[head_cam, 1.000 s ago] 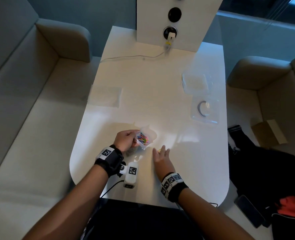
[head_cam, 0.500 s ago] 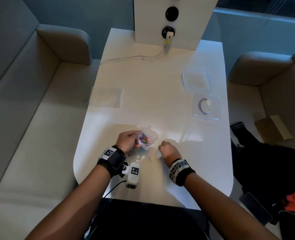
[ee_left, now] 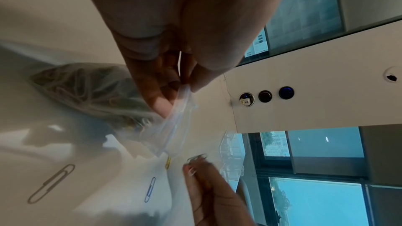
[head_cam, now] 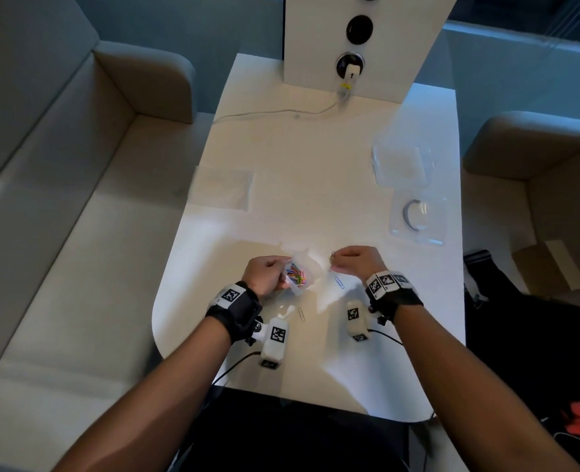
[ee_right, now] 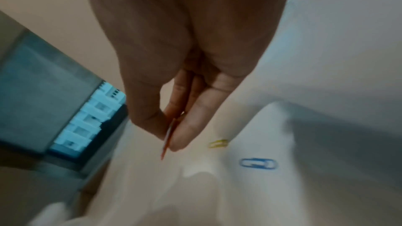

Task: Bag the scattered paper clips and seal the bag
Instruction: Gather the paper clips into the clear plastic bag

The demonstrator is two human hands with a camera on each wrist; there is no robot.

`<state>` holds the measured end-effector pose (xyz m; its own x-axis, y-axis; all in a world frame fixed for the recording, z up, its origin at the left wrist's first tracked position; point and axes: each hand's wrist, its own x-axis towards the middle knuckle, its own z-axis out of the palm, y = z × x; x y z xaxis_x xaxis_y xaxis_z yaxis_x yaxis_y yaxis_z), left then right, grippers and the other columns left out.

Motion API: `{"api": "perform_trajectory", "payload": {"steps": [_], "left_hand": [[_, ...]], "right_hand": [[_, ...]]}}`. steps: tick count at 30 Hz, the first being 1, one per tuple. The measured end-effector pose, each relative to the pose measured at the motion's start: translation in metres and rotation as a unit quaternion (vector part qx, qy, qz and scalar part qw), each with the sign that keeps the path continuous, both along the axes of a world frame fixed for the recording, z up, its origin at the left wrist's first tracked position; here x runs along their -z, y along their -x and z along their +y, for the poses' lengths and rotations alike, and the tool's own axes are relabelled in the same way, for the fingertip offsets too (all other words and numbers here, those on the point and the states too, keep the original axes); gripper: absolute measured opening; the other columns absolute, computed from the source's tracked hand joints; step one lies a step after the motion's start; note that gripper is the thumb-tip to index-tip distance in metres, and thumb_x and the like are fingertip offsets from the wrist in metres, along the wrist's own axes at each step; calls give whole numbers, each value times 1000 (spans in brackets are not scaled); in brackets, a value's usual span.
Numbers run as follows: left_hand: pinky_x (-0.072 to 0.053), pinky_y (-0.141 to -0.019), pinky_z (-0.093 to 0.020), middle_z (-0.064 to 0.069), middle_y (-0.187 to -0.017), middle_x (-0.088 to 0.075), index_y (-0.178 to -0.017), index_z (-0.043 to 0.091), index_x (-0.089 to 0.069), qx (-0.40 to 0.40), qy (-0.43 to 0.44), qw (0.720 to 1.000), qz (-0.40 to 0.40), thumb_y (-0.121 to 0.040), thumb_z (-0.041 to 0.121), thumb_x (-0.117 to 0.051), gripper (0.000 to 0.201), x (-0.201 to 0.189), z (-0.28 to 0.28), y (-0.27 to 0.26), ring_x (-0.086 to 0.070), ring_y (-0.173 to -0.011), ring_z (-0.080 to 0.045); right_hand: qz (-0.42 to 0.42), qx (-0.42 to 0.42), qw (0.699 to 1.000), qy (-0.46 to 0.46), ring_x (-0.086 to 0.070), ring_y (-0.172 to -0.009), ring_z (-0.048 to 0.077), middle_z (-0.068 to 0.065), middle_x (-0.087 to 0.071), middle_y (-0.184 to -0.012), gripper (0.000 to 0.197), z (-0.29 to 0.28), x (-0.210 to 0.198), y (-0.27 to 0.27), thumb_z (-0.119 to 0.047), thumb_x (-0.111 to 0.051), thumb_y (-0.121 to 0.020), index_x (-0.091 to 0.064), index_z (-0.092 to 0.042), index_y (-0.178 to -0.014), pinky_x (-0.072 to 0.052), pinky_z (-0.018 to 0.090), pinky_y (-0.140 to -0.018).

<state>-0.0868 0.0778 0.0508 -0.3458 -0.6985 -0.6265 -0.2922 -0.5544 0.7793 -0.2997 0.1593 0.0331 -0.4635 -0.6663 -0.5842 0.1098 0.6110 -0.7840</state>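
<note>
Fingers of the left hand (head_cam: 264, 274) pinch the limp plastic bag (ee_left: 139, 109) open by its rim above the table (head_cam: 315, 165); the right hand (head_cam: 355, 262) nips one light, slippery paper clip (ee_right: 168, 137), best gripped edgewise. Three clips lie loose nearby.

bag (head_cam: 298, 275) with clips sits in the left hand (head_cam: 264, 274); right hand (head_cam: 355, 260) just right of it; two loose clips (head_cam: 339, 282) on the surface (head_cam: 315, 172) between them

Bare desk (head_cam: 309, 185) beyond bag (head_cam: 298, 274), passable. Right of bag: blue clip (head_cam: 339, 282), right hand (head_cam: 353, 262). Near side of bag: grey clip (head_cam: 301, 314). Far right: two clear containers (head_cam: 399, 163).
</note>
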Motion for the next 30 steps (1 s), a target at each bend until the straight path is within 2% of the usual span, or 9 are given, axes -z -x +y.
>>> {"api": "perform_trajectory", "payload": {"steps": [4,8,12,15,17,20,23,27,30], "left_hand": [[-58,-69,-34,-13,-69,-60,-99,1,-73,5,17,1000,-2,-94,9,-58,18,0,4,2,-59,-66,-24],[-55,-76,-41,-1,-55,-60,-87,15,-73,16,23,1000,-13,-96,9,-52,24,0,3,-2,-55,-50,-14],[-50,-65,-34,-12,-68,-56,-101,4,-72,-3,21,1000,-1,-96,5,-52,21,-1,-4,-14,-52,-55,-18],[-48,-68,-34,-16,-85,-60,-99,6,-73,-15,15,1000,0,-94,10,-56,18,0,-9,-28,-53,-75,-25],[-47,-74,-39,-17,-90,-60,-92,5,-73,-16,12,1000,5,-94,12,-59,17,0,-10,-35,-53,-82,-26],[-45,-75,-39,-17,-89,-57,-89,-3,-70,-22,12,1000,1,-94,14,-59,21,-1,-11,-41,-51,-83,-27],[-41,-68,-37,-19,-81,-55,-85,-1,-71,-33,0,999,-7,-93,18,-61,22,3,-11,-45,-48,-77,-28],[-41,-69,-39,-17,-77,-56,-72,9,-74,-43,-8,999,-15,-92,19,-62,25,3,-8,-45,-49,-76,-26],[-45,-71,-38,-17,-75,-58,-77,8,-72,-37,1,999,-15,-93,17,-61,21,-1,-8,-42,-51,-71,-24]], "right_hand": [[-1,-76,993,86,-73,-76,24,14,-74,-78,13,-11,-23,-36,2,-80,-69,-77,-9,-75,-59,34,-80],[117,-209,965,110,-73,-79,6,2,-77,-84,14,-14,-31,-66,-6,-78,-75,-78,-11,-88,-57,18,-77],[216,-84,963,140,-72,-90,19,5,-75,-95,24,-7,-19,-46,4,-59,-86,-76,-9,-97,-59,37,-86],[339,-260,904,-12,-44,-136,24,8,-50,-145,44,-1,10,-27,1,-43,-93,-59,-12,-132,-29,34,-117],[357,-401,839,-89,-19,-148,26,10,-22,-159,55,14,34,-25,1,-34,-93,-37,-9,-147,-14,31,-121],[448,-416,790,-44,-29,-143,40,28,-29,-152,61,42,55,-37,6,-21,-83,-38,8,-141,-21,39,-120],[501,-425,750,-76,-24,-145,40,30,-28,-152,57,70,58,-55,19,-30,-84,-35,13,-141,-15,36,-119],[472,-478,732,-110,-45,-130,44,27,-60,-122,39,81,63,-85,8,-43,-81,-65,11,-112,-38,46,-112],[486,-491,716,-100,-47,-125,50,32,-57,-121,44,81,69,-114,13,-45,-79,-57,11,-121,-43,49,-106]]}}
